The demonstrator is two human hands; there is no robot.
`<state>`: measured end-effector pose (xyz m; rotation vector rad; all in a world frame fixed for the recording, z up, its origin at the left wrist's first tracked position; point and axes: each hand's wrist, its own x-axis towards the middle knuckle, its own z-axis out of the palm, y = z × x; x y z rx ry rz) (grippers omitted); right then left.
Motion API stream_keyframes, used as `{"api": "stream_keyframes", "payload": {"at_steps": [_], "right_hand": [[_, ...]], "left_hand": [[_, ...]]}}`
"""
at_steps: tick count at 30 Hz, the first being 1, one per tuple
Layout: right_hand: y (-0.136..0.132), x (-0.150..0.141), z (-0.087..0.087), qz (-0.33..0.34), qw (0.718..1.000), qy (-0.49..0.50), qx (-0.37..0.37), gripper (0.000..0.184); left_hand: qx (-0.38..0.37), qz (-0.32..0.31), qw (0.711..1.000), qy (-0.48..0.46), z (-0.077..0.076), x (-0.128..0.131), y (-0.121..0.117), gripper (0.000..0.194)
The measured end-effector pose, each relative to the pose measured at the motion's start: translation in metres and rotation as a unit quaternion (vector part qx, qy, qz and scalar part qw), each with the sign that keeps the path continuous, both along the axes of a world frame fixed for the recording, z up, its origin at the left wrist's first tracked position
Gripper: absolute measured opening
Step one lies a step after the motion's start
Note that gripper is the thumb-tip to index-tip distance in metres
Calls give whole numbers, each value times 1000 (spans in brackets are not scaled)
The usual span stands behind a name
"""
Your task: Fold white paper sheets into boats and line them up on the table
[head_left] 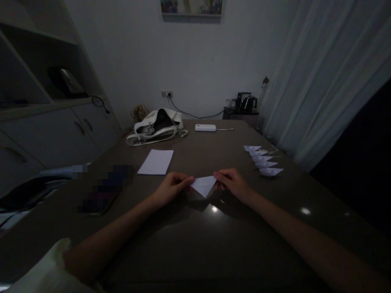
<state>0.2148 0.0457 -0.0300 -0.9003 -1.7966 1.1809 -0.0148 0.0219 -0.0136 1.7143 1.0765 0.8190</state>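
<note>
A small white paper folded into a downward-pointing triangle [203, 185] rests on the dark table [195, 236] in front of me. My left hand [171, 188] pinches its left corner with fingers closed. My right hand [232, 183] pinches the right corner, fingers curled in the same way. Both forearms reach in from the near edge of the table.
A row of several folded paper pieces [263, 160] lies at the right. A flat stack of white sheets [156, 161] sits ahead on the left. Beyond are a white handbag [155, 127] and a white power bank [205, 127]. A dark phone [100, 195] lies at the left.
</note>
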Motion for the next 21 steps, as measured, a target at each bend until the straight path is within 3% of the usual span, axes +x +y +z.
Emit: {"api": "stream_keyframes", "payload": {"at_steps": [6,14,21], "right_hand": [[-2,2,5,-7,1000,-10,26,44],[-2,0,6,-8,999,-8,32,45],[5,3,3,-45,999,15,15,46]], "left_hand": [[14,3,999,34,3,2,-1,51],[24,10,998,60,-6,-2,5,56],[73,116,990,-37,0,-3,9,51]]}}
